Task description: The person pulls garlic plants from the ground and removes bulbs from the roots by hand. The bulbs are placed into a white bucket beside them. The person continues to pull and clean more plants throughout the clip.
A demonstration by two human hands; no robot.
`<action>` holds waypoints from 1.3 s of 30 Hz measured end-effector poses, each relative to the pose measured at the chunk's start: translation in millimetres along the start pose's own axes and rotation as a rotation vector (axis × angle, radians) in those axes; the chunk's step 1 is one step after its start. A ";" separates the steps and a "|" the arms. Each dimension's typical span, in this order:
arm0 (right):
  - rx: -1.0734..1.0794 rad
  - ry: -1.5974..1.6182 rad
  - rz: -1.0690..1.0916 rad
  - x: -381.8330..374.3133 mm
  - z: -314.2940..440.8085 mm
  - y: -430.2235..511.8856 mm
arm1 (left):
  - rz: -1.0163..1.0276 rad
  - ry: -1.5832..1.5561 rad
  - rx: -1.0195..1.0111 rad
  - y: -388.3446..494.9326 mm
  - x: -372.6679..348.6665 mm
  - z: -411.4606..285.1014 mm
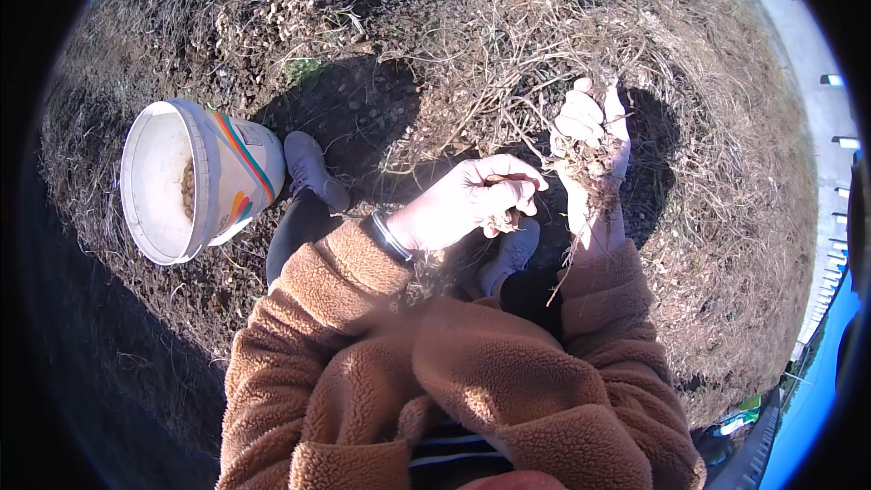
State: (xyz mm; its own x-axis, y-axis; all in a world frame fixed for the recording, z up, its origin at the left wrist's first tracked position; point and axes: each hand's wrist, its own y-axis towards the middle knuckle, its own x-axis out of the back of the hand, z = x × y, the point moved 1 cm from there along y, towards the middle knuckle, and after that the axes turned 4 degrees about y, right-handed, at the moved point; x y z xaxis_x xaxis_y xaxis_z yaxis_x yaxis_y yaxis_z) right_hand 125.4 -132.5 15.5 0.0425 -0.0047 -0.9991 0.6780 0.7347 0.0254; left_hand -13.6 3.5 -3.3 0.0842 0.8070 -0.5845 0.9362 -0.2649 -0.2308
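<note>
My left hand (469, 201), with a bracelet at its wrist, is curled around some pale pods (503, 220) that look like peanuts. To its right, my right hand (586, 126) grips a dried uprooted plant (595, 173), its rooty, soil-covered end hanging over the wrist. The two hands are apart. A white plastic bucket (235, 177) with coloured stripes leans open towards the left; a small heap of peanuts in the shell (188, 189) shows inside it. Sunlight washes out the detail on both hands.
Dry stalks (490, 92) cover the soil ahead, and more pods (272, 17) lie among them at the upper left. My shoes (314, 170) stand beside the bucket and below my hands. A pale paved strip (810, 82) runs along the right; a green and white package (742, 415) lies lower right.
</note>
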 end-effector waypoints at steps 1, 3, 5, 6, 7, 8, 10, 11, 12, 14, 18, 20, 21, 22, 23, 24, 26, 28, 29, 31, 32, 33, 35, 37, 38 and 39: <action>0.016 0.001 -0.047 0.9 -1.8 -0.4 | -0.011 -0.044 -0.026 0.2 0.2 0.2; -0.025 0.011 -0.030 1.5 -5.5 0.6 | -0.010 -0.057 -0.020 -0.4 0.1 1.5; 0.027 -0.128 -0.113 2.4 -6.5 1.0 | -0.001 0.005 0.040 -2.7 1.1 1.7; 0.010 -0.206 -0.005 1.9 -8.0 1.5 | 0.076 0.053 0.041 -5.7 0.1 1.1; -0.112 -0.224 0.103 -0.2 -8.7 0.2 | 0.077 0.097 0.013 -6.9 -0.8 -0.1; -0.066 -0.252 0.053 0.7 -9.5 0.2 | 0.035 0.040 -0.048 -8.4 0.3 -3.2; -0.002 -0.323 0.045 0.4 -11.5 -1.1 | -0.039 -0.004 -0.272 -9.3 3.1 -11.5; 0.057 -0.407 -0.095 1.2 -12.3 -3.6 | -0.096 0.022 -0.331 -10.7 6.0 -15.7; 0.044 -0.463 -0.122 2.2 -14.9 -3.4 | -0.152 0.100 -0.328 -10.8 6.1 -17.5; -0.009 -0.651 -0.136 4.0 -20.3 -3.4 | -0.197 0.219 -0.382 -11.7 5.8 -20.2; -0.049 -0.814 -0.129 7.5 -24.7 0.3 | -0.117 0.458 -0.224 -12.8 6.8 -21.2; -0.017 -0.774 -0.148 7.8 -23.7 0.7 | -0.139 0.708 -0.403 -13.2 7.0 -22.6; 0.012 -0.762 -0.184 7.7 -23.3 0.3 | -0.154 0.820 -0.509 -13.4 5.9 -22.3; 0.017 -0.757 -0.175 7.4 -23.8 0.2 | -0.139 0.891 -0.538 -11.7 6.5 -22.2; 0.037 -0.762 -0.194 7.2 -25.0 0.1 | -0.169 1.004 -0.557 -11.1 6.0 -20.6; 0.057 -0.767 -0.212 7.2 -27.0 0.0 | -0.229 1.108 -0.558 -11.0 3.7 -17.6; 0.095 -0.807 -0.243 7.3 -32.3 0.4 | -0.369 1.358 -0.602 -7.5 0.0 -12.5; 0.139 -0.765 -0.323 8.8 -36.2 1.9 | -0.479 1.461 -0.675 -3.8 -2.0 -8.7; 0.168 -0.726 -0.351 9.8 -36.6 2.8 | -0.538 1.511 -0.710 -3.3 -2.5 -7.5; 0.150 -0.686 -0.429 11.6 -31.8 3.2 | -0.529 1.454 -0.719 -1.5 3.6 -11.3; 0.169 -0.608 -0.463 12.6 -26.8 3.7 | -0.477 1.153 -0.609 -0.8 8.1 -13.7; 0.157 -0.517 -0.396 13.2 -21.3 4.5 | -0.433 0.854 -0.505 -0.9 13.1 -17.1; 0.188 -0.445 -0.325 12.4 -4.7 2.6 | -0.367 0.069 -0.347 0.1 20.5 -22.9; 0.139 -0.492 -0.336 10.9 11.0 0.1 | -0.459 -0.122 -0.344 -3.7 31.6 -33.8; 0.064 -0.313 -0.250 9.7 15.3 -0.6 | -0.472 -0.171 -0.340 -4.0 34.1 -37.0; 0.021 -0.181 -0.126 8.2 17.6 -1.3 | -0.489 -0.208 -0.290 -2.9 34.3 -36.8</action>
State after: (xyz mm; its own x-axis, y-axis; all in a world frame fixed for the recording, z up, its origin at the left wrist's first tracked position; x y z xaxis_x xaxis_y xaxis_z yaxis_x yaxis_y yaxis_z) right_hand 137.8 -145.4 7.9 0.0859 -0.2185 -0.9720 0.7015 0.7061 -0.0967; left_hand -1.0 51.4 5.9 -0.4208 0.6707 -0.6108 0.9067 0.2890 -0.3073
